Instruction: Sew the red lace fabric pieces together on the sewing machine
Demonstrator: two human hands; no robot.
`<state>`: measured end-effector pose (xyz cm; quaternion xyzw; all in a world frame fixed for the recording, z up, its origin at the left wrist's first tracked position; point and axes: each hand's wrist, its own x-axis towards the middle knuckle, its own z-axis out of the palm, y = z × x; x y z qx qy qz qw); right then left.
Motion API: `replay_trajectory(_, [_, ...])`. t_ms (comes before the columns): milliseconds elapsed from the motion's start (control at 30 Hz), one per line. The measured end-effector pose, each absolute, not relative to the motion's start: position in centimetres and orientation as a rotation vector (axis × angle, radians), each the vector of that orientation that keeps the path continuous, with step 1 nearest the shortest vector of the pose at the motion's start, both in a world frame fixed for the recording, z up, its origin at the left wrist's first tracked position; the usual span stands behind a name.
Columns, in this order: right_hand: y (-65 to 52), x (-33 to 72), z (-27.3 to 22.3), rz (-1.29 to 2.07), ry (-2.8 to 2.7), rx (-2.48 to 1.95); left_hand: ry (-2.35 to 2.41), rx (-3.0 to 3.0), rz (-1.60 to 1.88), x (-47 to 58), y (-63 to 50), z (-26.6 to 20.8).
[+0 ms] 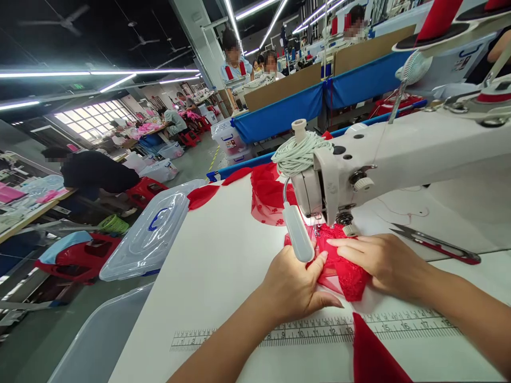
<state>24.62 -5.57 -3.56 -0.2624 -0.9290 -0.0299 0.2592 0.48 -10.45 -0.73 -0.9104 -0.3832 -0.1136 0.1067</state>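
Observation:
Red lace fabric (351, 274) lies under the needle area of a white sewing machine (415, 143). My left hand (295, 282) rests on the sheer left part of the cloth, its fingers spread and the thumb stretched out to the right. Flat on the lace from the right lies my right hand (387, 260), fingers extended toward the presser foot. A small white lamp (298, 234) on a bent neck hides part of the cloth and some left fingertips. More red fabric pieces (267, 194) lie behind the machine head.
Thread snips (439, 243) lie right of my right hand. A printed ruler (311, 332) runs along the table's front, with a red cloth piece (375, 354) across it. Lidded plastic bins (147, 234) stand left of the table. Other people work at machines beyond.

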Motion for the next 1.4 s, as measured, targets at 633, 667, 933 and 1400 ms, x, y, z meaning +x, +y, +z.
replay_trajectory(633, [-5.8, 25.1, -4.4, -0.137, -2.513, -0.786, -1.144, -2.626, -0.359, 0.6, -10.9, -1.5])
replay_trajectory(667, [-5.8, 25.1, -4.4, -0.138, -2.509, -0.788, -1.146, -2.625, -0.353, 0.5, -10.9, -1.6])
replay_trajectory(933, [-5.5, 24.9, -4.4, -0.137, -2.480, -0.784, -1.134, -2.595, -0.428, 0.5, -10.6, -1.4])
replay_trajectory(1400, [-5.2, 24.6, -3.6, -0.125, -2.489, -0.785, -1.140, -2.575, -0.433, 0.4, -10.1, -1.7])
